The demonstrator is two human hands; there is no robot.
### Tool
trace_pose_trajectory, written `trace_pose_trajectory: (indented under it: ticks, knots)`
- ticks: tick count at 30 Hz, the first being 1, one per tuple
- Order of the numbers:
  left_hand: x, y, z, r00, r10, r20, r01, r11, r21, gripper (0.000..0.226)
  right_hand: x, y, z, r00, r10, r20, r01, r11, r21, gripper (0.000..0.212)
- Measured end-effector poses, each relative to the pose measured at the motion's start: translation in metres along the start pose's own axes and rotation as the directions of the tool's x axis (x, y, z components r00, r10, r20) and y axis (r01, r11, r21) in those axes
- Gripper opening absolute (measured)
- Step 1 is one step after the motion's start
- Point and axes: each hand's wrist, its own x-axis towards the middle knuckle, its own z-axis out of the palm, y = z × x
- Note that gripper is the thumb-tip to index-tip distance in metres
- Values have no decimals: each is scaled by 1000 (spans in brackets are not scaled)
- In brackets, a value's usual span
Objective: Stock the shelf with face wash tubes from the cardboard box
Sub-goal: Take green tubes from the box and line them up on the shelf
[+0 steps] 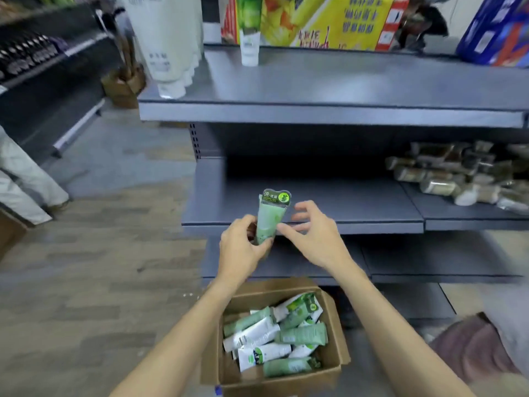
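Our left hand (243, 247) gripped a green tube (270, 222) upright above the box (335, 359); our right hand (312, 233), fingers loosely spread, touched its side, holding nothing.

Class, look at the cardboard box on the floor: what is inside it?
The cardboard box holds a loose heap of green and white face wash tubes lying crosswise. Its bottom, and any tubes underneath, are covered by the heap.

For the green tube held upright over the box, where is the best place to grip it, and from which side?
Grip the green tube round its lower, rounder body, from the left, as the left hand does. It stands with its flat sealed end up, which is thin and offers little hold. The right hand hovers open beside it, probably to steady it.
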Motion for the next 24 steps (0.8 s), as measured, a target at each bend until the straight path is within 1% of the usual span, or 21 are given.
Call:
trace_pose_trajectory:
  ticks: [3, 8, 11, 14, 17, 24]
  knots:
    - [28, 48, -41, 987, 121, -104, -121, 993, 6, 31, 8, -56, -28, 989, -113, -100, 115, 993, 16, 52]
    - [67, 119, -96, 946, 243, -216, -255, 967, -27, 30, 18, -132, -73, 946, -245, -212, 258, 966, 34, 48]
    - [84, 154, -118, 917, 293, -271, -317, 947, -49, 31, 23, -164, -94, 915, -303, -264, 319, 947, 18, 44]
    - [97, 177, -127, 880, 339, -334, -369, 929, -28, 31, 28, -184, -107, 893, -343, -290, 358, 934, -2, 42]
    - [110, 189, -127, 868, 344, -357, -373, 928, -13, 31, 34, -192, -113, 888, -363, -283, 372, 928, -24, 41]
    - [159, 197, -92, 910, 252, -330, -271, 963, -12, 29, 69, -179, -134, 886, -355, -299, 367, 930, -18, 40]
